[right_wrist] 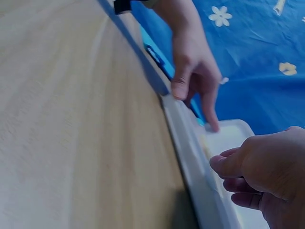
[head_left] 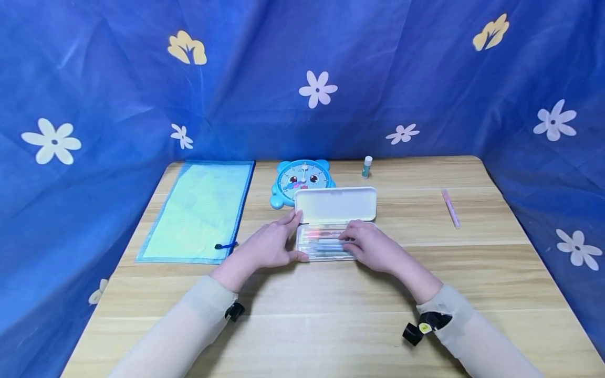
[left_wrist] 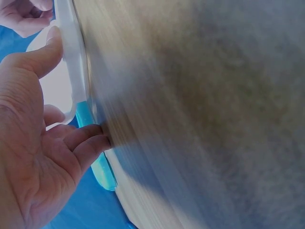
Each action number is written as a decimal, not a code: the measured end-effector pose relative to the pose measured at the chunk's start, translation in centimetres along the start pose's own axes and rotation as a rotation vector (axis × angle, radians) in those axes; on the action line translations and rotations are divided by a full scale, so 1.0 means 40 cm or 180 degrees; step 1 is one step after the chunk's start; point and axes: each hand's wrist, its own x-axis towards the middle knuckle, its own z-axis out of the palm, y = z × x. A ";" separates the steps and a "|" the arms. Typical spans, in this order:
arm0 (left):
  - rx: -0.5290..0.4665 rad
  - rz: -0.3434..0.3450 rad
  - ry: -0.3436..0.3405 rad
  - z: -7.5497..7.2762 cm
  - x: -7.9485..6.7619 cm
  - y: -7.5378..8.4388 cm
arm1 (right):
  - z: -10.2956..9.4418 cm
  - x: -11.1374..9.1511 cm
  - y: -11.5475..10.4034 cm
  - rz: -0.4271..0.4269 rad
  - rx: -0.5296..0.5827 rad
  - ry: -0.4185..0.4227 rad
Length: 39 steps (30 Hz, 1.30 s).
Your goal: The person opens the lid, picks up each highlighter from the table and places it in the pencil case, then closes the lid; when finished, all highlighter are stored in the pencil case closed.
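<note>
A white pencil case (head_left: 336,205) lies with its lid raised, several pens (head_left: 321,242) in a row inside its tray. My left hand (head_left: 270,244) grips the case's left end, thumb at the front corner and forefinger by the lid. The left wrist view shows the thumb on the case's white edge (left_wrist: 76,57). Over the right part of the tray, my right hand (head_left: 371,248) has its fingers bent down among the pens. From the right wrist view I cannot tell whether these fingers (right_wrist: 233,167) pinch a pen.
Behind the case stands a blue toy clock (head_left: 302,181). A glue stick (head_left: 366,168) is upright at the back, and a pink pen (head_left: 451,209) lies to the right. On the left lies a blue mesh zip pouch (head_left: 198,210). A blue flowered cloth (head_left: 359,79) hangs behind the table.
</note>
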 end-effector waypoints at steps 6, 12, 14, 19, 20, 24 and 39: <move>-0.0001 0.0024 -0.0002 0.002 0.001 -0.001 | -0.055 -0.024 0.033 0.0131 0.0035 0.0273; 0.0010 0.0028 0.0003 0.002 0.002 -0.001 | -0.116 -0.060 0.088 0.0269 0.0094 0.0556; 0.0011 0.0038 0.0007 0.001 0.003 0.000 | -0.137 -0.076 0.109 0.0347 0.0105 0.0643; 0.0029 0.0043 0.0008 0.001 0.004 0.001 | -0.193 -0.117 0.160 0.0553 0.0002 0.0916; 0.0032 0.0044 0.0006 0.001 0.004 0.001 | -0.203 -0.124 0.169 0.0589 -0.0027 0.0980; 0.0029 0.0039 0.0005 0.001 0.003 0.000 | -0.242 -0.158 0.211 0.0721 -0.0110 0.1222; 0.0043 0.0014 0.0017 0.002 0.001 0.000 | -0.284 -0.265 0.354 0.1580 -0.0225 0.1510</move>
